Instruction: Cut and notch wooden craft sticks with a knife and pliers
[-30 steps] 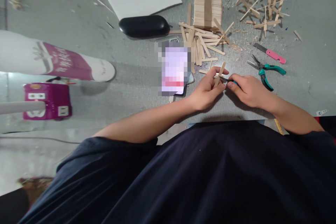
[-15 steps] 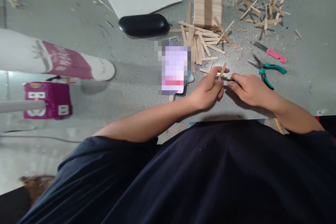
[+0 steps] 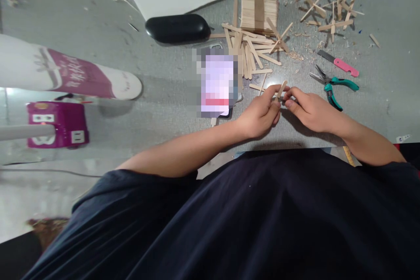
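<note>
Forearms angled inward over the worktop (image 3: 164, 118), I work with my hands close together — my left hand (image 3: 262, 111) gripping a slim wooden stick (image 3: 282, 89) between thumb and fingers, its free end slanting away and to the right. My right hand (image 3: 306, 110) curls in just beside it, fingers bent above the thumb; what it grips, if anything, I cannot tell. Teal-handled pliers (image 3: 344, 82) lie beyond my right hand — loose sticks (image 3: 252, 52) beyond my left.

White Chinese-style characters (image 3: 76, 78), not clearly legible, on the purple band (image 3: 98, 82) of a white cylinder (image 3: 19, 63)
</note>
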`<state>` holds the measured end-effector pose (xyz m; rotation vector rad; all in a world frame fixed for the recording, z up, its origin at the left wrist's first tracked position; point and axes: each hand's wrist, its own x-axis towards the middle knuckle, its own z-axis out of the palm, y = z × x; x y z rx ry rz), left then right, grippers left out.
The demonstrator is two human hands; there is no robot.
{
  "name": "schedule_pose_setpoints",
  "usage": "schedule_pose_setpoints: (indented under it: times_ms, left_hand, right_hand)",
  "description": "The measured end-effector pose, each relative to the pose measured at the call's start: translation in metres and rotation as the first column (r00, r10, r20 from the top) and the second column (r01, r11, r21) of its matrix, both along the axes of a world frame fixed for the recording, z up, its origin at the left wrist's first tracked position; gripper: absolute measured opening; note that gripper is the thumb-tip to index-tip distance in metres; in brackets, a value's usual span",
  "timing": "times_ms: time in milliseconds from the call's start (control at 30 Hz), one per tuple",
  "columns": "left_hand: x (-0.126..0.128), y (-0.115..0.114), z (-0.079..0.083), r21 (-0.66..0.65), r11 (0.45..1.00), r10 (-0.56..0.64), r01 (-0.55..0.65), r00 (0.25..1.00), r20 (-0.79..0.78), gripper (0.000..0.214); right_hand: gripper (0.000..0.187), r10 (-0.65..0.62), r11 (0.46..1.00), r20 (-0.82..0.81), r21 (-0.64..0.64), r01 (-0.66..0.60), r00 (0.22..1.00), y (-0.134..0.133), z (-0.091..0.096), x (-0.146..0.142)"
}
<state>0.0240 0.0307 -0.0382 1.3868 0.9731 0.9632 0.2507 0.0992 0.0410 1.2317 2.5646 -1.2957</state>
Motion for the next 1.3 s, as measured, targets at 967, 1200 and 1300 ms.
schedule_pose_setpoints:
  times_ms: [967,1200,1300]
  left_hand:
    - [-0.007,-0.002,-0.003,0.129,0.992,0.024,-0.002,0.985,-0.173,0.067]
    - [-0.006,-0.003,-0.002,0.081,0.997,0.011,0.0,0.992,-0.129,0.067]
    - [-0.006,-0.003,-0.003,0.09,0.996,0.003,0.008,0.992,-0.129,0.067]
  right_hand:
    - [0.062,-0.051,0.996,-0.117,0.074,0.06,0.992,-0.006,-0.016,0.002]
    - [0.062,-0.044,0.995,-0.097,0.084,0.052,0.994,-0.005,-0.013,0.002]
    - [0.056,-0.032,0.993,-0.099,0.107,0.043,0.995,-0.004,-0.013,0.002]
